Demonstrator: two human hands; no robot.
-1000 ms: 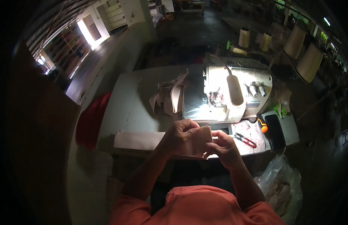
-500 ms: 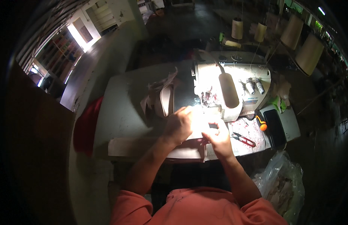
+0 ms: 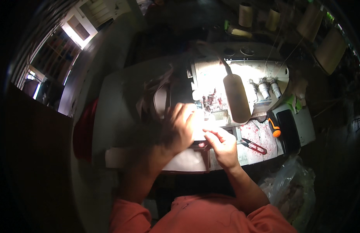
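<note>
My left hand is bent over a pale piece of fabric in front of an overlock sewing machine. Glare washes out much of this piece, and some of my left fingertips are hidden. Close by on the right, my right hand pinches the piece's edge between thumb and fingers. Below both hands, a pale flat strip lies along the table's front edge. Behind my left hand sit several loose fabric pieces, partly in shadow.
A lamp head hangs before the machine. Red-handled thread snips, an orange-and-black tool and a dark phone-like slab lie at the right. A clear plastic bag stands below. Thread cones stand behind.
The view has shifted slightly. My hands have drawn a little left together with the pale fabric, and my right fingers have closed into a tighter pinch. My left arm is blurred by motion.
</note>
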